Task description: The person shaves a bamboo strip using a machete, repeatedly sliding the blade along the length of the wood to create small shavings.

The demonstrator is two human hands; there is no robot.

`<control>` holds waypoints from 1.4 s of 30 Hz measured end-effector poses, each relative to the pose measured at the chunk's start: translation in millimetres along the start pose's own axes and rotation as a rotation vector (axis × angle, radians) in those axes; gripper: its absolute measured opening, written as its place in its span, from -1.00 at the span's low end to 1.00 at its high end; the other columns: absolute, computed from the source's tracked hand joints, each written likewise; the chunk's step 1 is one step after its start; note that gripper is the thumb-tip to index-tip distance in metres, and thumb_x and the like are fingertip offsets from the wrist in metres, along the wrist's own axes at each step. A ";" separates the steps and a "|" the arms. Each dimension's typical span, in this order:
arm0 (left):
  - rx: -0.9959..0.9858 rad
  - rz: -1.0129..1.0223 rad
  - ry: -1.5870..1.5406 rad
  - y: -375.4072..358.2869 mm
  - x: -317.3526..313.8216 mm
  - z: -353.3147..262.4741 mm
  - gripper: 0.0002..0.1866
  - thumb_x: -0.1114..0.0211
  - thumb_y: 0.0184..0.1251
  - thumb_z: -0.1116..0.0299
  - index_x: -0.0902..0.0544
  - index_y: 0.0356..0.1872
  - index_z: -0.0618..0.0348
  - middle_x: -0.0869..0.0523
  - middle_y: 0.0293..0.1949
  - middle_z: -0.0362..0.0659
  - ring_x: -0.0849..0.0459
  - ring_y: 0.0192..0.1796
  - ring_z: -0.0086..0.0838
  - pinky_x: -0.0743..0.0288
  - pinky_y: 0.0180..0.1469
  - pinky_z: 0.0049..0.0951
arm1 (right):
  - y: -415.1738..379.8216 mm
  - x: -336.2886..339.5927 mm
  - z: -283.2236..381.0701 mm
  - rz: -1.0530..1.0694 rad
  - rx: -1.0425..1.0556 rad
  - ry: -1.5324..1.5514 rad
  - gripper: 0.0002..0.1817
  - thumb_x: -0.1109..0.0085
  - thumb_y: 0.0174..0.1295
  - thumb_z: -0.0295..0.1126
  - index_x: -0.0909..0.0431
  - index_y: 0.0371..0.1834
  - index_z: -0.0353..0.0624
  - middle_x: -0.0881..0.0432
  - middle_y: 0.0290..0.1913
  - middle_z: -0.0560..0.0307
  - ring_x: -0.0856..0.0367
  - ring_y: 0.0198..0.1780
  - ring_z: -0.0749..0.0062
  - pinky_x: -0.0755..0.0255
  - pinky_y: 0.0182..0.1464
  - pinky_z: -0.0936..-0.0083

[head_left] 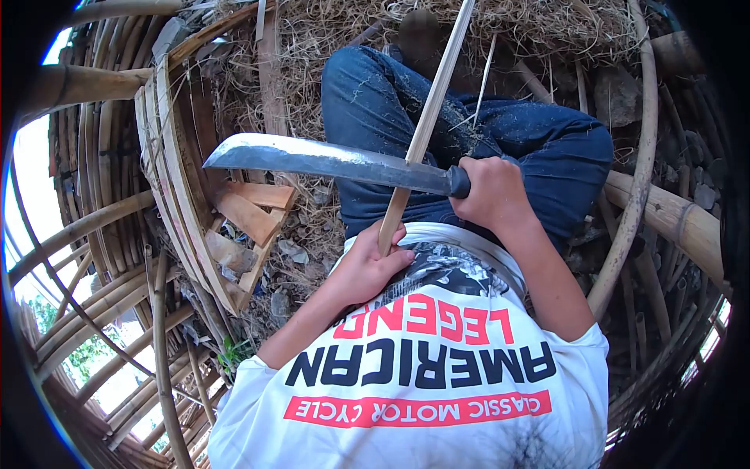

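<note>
My right hand [494, 193] is closed around the dark handle of a machete [312, 159]. The long blade points left, roughly level across my lap, with its broad tip over the ground on the left. In my left hand [369, 264], close to my belly, is the lower end of a split bamboo strip [437, 94]. The strip slants up and to the right, away from me. Blade and strip cross just left of the handle, and the blade appears to touch the strip there. My crossed legs [539, 148] in blue jeans lie beneath both.
Curly bamboo shavings [578, 35] cover the ground ahead. Long split strips [168, 187] and short wood pieces [254, 211] lie on the left. A bamboo pole [672, 219] and a curved stick [637, 187] run along the right. Slatted bamboo walls [101, 234] surround me.
</note>
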State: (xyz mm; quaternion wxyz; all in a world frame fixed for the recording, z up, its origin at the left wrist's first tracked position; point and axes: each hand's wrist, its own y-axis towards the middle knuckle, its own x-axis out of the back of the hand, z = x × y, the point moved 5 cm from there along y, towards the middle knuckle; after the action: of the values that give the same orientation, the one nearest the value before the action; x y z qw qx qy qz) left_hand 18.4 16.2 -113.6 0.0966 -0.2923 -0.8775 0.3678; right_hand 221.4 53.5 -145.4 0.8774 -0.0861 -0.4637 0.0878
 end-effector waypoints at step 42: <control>0.142 0.048 -0.225 -13.1 8.5 -7.9 -0.70 -0.34 0.28 0.40 -0.33 -0.22 0.05 -0.34 -0.51 -0.45 -0.30 -0.54 -0.82 -0.10 -0.55 -0.71 | 9.7 3.3 -21.0 -0.116 0.083 -0.020 -0.84 -0.32 -0.17 -0.34 -0.60 -0.50 -0.11 -0.65 -0.52 -0.02 -0.68 -0.41 0.03 -0.55 -0.28 0.21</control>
State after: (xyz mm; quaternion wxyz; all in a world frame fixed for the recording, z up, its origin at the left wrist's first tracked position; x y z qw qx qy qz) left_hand 8.8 18.5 -99.2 0.0093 -0.2623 -0.8472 0.4618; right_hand 240.0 62.2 -156.7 0.8792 -0.0219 -0.4725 0.0567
